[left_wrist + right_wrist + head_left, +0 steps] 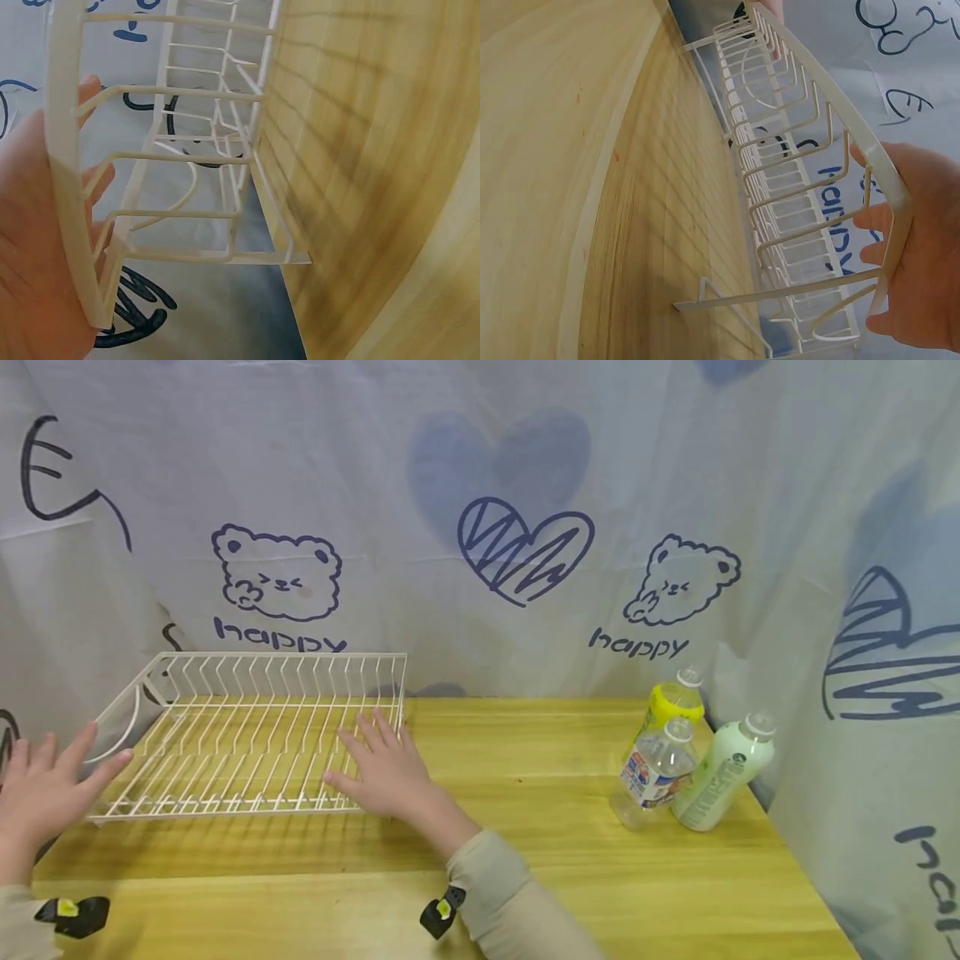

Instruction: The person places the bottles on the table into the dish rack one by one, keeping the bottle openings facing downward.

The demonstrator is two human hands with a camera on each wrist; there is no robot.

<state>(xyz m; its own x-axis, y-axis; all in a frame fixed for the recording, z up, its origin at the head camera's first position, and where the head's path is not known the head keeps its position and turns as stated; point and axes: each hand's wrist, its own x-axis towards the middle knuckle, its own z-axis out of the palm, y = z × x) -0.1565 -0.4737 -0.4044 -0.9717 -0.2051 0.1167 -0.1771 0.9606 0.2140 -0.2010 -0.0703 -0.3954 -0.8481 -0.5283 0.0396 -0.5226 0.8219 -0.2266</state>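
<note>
A white wire dish rack (285, 654) stands on the wooden table at the left. My left hand (52, 785) is at its left end, fingers spread and thumb pointing toward the rack. Over the right front corner is my right hand (390, 768), its fingers spread too. In the left wrist view, the left hand (30, 247) lies against the rack's rim, fingertips showing beyond the wires. The right wrist view has the right hand (926, 232) at the rim near a corner, with fingertips visible between the wires. Neither hand curls tightly round the rack.
At the table's right side stand a bottle with a yellow label (678, 700), a clear plastic bottle (651, 777) and a pale green bottle (723, 777), close together. A printed curtain (360, 468) hangs behind the table (510, 860) and along both sides.
</note>
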